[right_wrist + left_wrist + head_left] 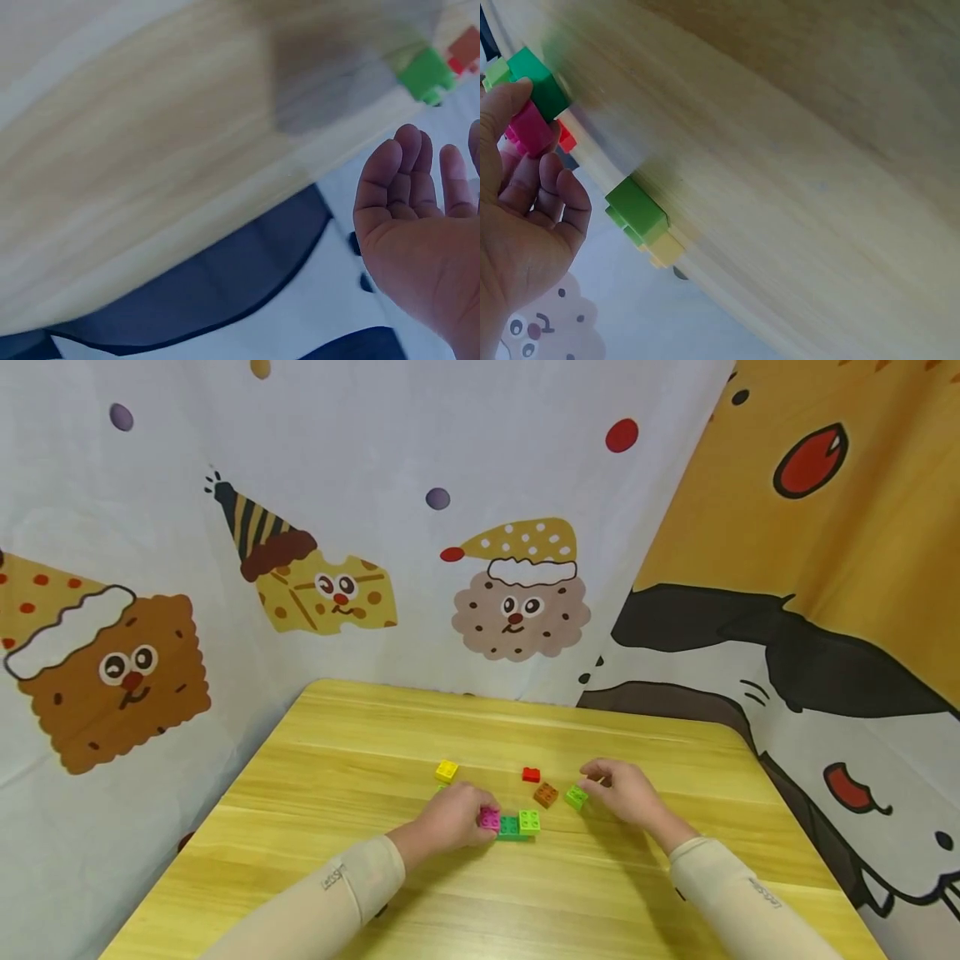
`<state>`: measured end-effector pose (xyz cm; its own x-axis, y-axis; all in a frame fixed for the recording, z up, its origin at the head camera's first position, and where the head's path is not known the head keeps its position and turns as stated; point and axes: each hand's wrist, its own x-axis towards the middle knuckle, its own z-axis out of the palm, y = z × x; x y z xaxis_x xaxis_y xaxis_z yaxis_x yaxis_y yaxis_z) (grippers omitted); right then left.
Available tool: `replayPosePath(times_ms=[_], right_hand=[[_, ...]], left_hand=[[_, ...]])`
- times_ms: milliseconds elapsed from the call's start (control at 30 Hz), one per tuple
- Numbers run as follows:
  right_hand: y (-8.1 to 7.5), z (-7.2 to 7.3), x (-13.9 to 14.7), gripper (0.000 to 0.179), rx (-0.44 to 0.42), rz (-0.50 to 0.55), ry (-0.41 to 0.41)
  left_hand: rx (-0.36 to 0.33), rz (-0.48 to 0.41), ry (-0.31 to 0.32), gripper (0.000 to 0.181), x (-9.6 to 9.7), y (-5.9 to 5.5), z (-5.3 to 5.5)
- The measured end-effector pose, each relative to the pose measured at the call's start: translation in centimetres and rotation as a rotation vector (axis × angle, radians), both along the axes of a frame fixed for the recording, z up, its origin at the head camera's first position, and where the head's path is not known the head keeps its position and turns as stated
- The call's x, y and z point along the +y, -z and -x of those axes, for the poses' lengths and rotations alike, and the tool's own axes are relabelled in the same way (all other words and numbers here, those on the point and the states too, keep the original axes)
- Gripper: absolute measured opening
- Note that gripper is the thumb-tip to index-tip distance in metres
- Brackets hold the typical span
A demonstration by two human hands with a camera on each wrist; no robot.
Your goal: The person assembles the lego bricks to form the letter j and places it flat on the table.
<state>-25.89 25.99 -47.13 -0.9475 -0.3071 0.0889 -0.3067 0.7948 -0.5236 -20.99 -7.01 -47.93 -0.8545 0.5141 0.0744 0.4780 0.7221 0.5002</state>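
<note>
On the table (360,727), my left hand (454,818) pinches the magenta brick (490,819) against the green brick (509,825), apparently the steadying step, while my right hand (622,791), fingers loosely curved and unloaded, stands beside the loose lime brick (577,797), which the next move likely requires pinching.

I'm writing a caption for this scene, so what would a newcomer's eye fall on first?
Probably the hatted cartoon snacks printed on the pale backdrop behind the table. Next, perhaps, the small colourful bricks around the table's middle, where the left hand pinches a pink brick and the right hand is beside a lime-green one.
</note>
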Motion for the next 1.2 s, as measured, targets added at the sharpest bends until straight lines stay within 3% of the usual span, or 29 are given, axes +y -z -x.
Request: replayPosePath(times_ms=[367,833,1200], right_hand=[[1.3,0.3,0.1,0.038,-0.12,-0.011,0.041],[1.7,0.3,-0.1,0.04,-0.081,-0.091,0.033],[2.1,0.1,-0.3,0.041,-0.115,-0.043,0.047]], left_hand=[[-0.09,-0.086,0.01,0.029,-0.1,-0.1,0.4],[-0.107,-0.104,0.005,0.03,0.0,0.0,0.4],[-0.121,-0.112,0.012,0.028,0.0,0.2,0.3]])
